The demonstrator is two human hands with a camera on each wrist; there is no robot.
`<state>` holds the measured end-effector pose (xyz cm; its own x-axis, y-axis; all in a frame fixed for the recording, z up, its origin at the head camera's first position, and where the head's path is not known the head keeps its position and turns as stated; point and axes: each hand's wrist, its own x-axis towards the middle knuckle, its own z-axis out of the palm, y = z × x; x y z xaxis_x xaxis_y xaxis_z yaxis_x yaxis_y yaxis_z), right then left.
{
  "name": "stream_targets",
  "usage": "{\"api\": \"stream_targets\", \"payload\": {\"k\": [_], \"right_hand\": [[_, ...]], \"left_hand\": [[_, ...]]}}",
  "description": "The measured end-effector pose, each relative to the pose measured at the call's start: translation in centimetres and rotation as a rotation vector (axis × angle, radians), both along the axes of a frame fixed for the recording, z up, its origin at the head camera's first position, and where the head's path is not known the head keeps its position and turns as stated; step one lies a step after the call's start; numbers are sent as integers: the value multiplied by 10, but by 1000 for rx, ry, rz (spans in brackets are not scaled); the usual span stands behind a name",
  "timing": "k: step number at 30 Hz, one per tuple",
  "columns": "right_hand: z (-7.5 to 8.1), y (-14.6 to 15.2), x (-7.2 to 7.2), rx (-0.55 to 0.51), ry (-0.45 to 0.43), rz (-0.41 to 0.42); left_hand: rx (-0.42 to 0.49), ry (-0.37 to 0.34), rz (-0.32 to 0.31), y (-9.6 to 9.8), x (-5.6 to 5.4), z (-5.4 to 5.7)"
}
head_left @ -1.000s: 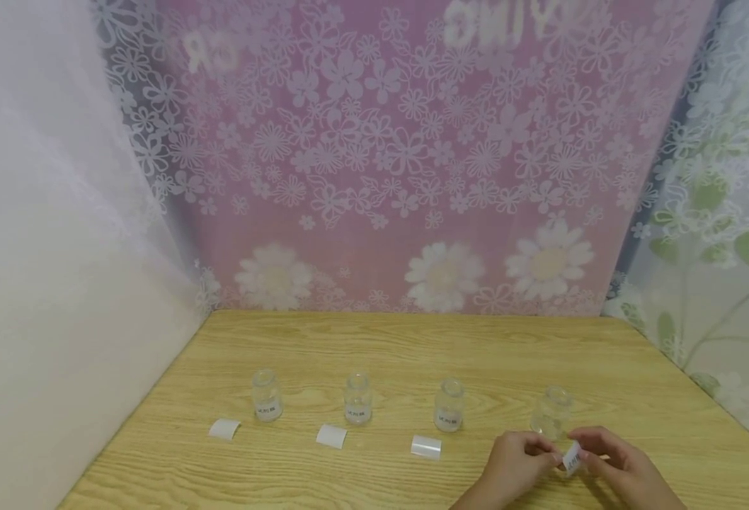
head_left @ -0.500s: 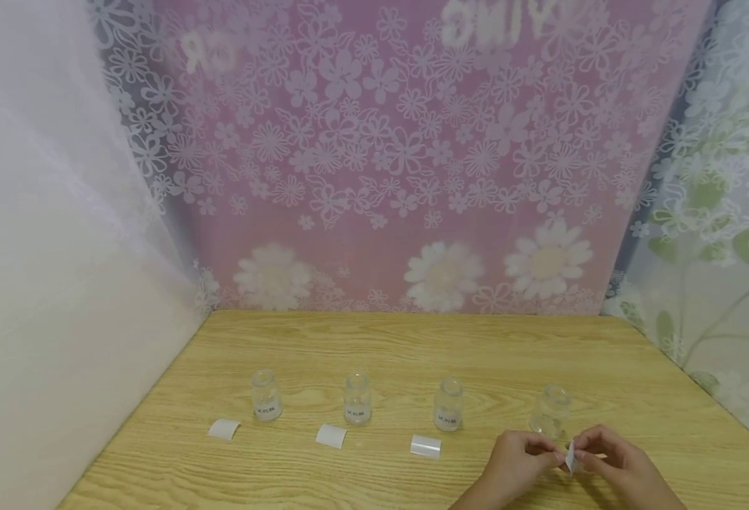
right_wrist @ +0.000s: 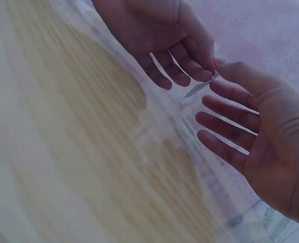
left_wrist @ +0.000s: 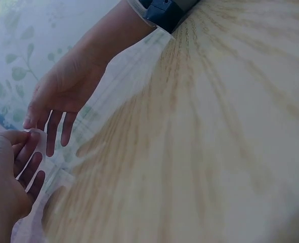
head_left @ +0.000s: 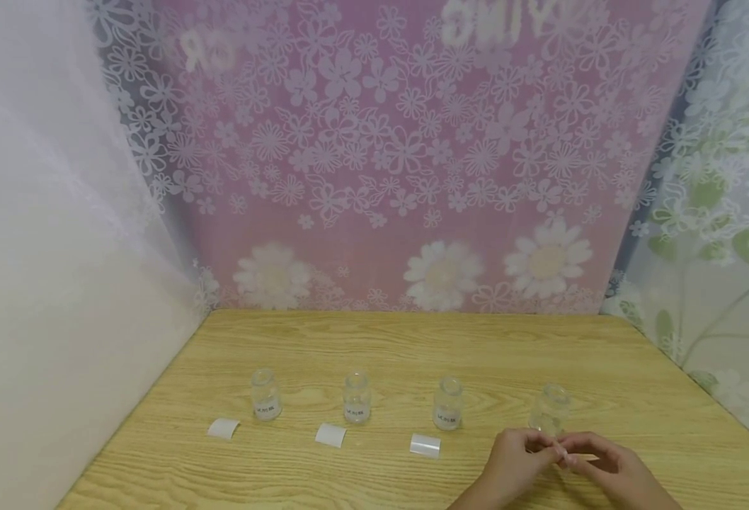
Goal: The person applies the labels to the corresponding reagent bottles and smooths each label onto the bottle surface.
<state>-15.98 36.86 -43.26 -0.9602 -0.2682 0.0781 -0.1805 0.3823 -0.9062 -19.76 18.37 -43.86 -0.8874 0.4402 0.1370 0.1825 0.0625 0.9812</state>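
My left hand point(head_left: 519, 464) and right hand point(head_left: 619, 469) meet at the thumb and forefinger tips in front of the rightmost glass jar point(head_left: 549, 407). Between these tips both hands pinch a small white label point(right_wrist: 200, 89), seen nearly edge-on in the right wrist view. In the head view the fingers hide most of it. The other fingers of the right hand spread apart in its wrist view. No label shows on the visible part of the rightmost jar, whose base is partly hidden by the hands.
Three glass jars, the left one point(head_left: 265, 395), middle one point(head_left: 357, 398) and right one point(head_left: 448, 404), stand in a row with printed white labels. Before them lie curled white paper pieces point(head_left: 224, 428) point(head_left: 330, 435) point(head_left: 425, 445) on the wooden table point(head_left: 374, 340).
The label has turned from showing its print to edge-on, and is now mostly covered by fingers. The right hand has moved slightly left, bringing both hands' fingertips together.
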Motion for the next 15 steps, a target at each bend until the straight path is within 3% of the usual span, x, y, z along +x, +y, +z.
{"api": "stream_targets", "payload": {"k": [5, 10, 15], "right_hand": [[2, -1, 1, 24, 18, -20], [3, -5, 2, 73, 55, -122], [4, -6, 1, 79, 36, -204]], "left_hand": [[-18, 11, 5, 1, 0, 0], [11, 15, -7, 0, -1, -2], [21, 4, 10, 2, -3, -4]]}}
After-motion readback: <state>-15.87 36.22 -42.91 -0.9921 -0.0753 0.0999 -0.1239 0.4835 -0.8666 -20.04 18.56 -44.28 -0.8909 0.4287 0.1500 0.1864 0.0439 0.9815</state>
